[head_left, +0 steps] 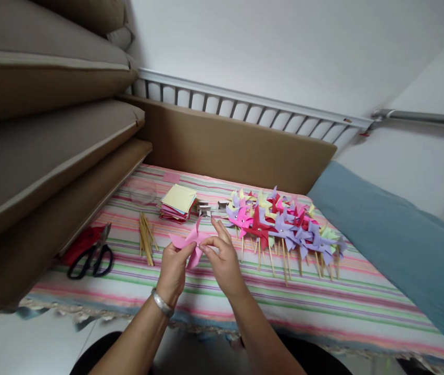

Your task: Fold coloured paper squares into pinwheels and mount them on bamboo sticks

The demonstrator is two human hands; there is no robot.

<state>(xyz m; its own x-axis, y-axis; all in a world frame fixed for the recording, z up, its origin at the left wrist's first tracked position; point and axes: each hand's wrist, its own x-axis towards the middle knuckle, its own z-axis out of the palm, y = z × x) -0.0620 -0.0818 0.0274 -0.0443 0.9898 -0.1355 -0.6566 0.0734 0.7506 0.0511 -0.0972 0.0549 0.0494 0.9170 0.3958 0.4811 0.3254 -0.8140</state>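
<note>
A pink paper pinwheel [185,240], its blades folded in, is held up over the striped cloth [214,291]. My left hand [174,265] grips it from the left, thumb near its centre. From the right, my right hand [222,255] pinches at the same centre; whether a pin sits between those fingertips is too small to tell. Beyond the hands stands a stack of square coloured paper [178,202], with small metallic pieces [203,209] beside it. Thin wooden sticks [146,239] lie left of my left hand.
Many finished pinwheels on sticks [280,229] are heaped at the right. Black-handled scissors [92,258] and a red item [81,244] lie at the left, beside stacked cushions [50,140]. A brown board [229,143] and a radiator [245,107] stand at the back.
</note>
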